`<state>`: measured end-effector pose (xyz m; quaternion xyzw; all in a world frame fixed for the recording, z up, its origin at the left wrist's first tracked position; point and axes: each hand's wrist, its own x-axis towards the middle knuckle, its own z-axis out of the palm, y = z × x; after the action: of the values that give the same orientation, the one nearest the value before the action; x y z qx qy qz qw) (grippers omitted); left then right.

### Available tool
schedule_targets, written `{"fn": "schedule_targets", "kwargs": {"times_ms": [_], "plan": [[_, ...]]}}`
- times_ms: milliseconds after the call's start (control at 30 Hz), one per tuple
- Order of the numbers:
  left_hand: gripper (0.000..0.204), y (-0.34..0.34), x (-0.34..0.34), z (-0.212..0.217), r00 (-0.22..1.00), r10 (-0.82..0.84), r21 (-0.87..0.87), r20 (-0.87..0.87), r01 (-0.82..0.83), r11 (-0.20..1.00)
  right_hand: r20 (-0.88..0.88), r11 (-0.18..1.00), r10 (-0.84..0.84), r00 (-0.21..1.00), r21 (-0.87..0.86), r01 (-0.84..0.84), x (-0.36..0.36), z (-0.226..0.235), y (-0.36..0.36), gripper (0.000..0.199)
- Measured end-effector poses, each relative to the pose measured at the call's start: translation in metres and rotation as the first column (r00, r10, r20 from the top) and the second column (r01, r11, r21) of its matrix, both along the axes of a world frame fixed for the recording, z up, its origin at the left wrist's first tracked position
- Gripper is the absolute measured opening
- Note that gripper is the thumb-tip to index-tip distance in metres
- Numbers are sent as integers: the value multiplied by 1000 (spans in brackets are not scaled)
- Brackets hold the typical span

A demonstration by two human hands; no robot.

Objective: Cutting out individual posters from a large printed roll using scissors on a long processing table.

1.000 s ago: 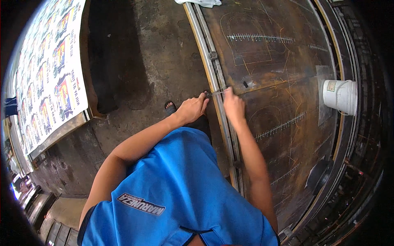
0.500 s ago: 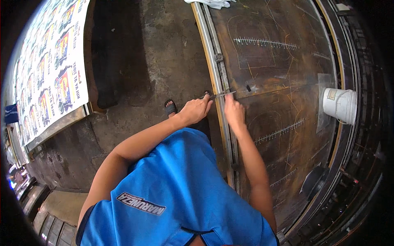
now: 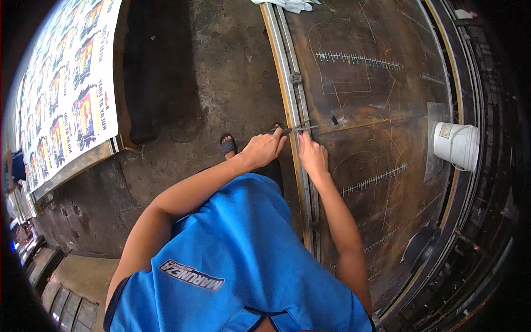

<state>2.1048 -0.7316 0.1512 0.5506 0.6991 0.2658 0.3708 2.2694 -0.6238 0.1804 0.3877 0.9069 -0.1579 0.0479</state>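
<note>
Head view, items as I count them. One slim dark metal tool (image 3: 293,130), lying across the pale edge rail (image 3: 287,88) just above frame centre; I cannot tell its exact kind. One left hand (image 3: 263,149), fingers curled round the tool's left end, grasping it. One right hand (image 3: 312,155), set just right of the rail, fingertips pressed down on the metal close under the tool's right end; whether it grips the tool or only steadies it I cannot tell.

One large rusty steel sheet (image 3: 376,83) fills the upper right, carrying scribed lines and three rows of short chalk ticks. One small dark piece (image 3: 334,119) lies on it just right of the tool. One white bucket (image 3: 456,145) stands at the sheet's right edge. One white cloth (image 3: 287,4) rests at top centre.

One sandalled foot (image 3: 228,145) shows on the concrete floor (image 3: 221,66) left of the hands. One printed banner (image 3: 66,94) occupies the upper left. One blue shirt (image 3: 221,265) fills the lower centre.
</note>
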Motion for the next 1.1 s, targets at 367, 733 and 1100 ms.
{"fn": "schedule_targets", "kwargs": {"times_ms": [367,733,1100], "plan": [[37,1,-8,-5,997,-34,-10,69,35,999,-24,990,-140,990,30,141,6,2,9,26],[41,5,-8,3,997,-61,-42,42,63,997,-46,993,-74,996,84,77,-1,-14,16,22],[40,1,-4,-2,1000,-25,2,17,25,1000,-72,995,38,997,92,-31,-6,-3,-2,19]]}}
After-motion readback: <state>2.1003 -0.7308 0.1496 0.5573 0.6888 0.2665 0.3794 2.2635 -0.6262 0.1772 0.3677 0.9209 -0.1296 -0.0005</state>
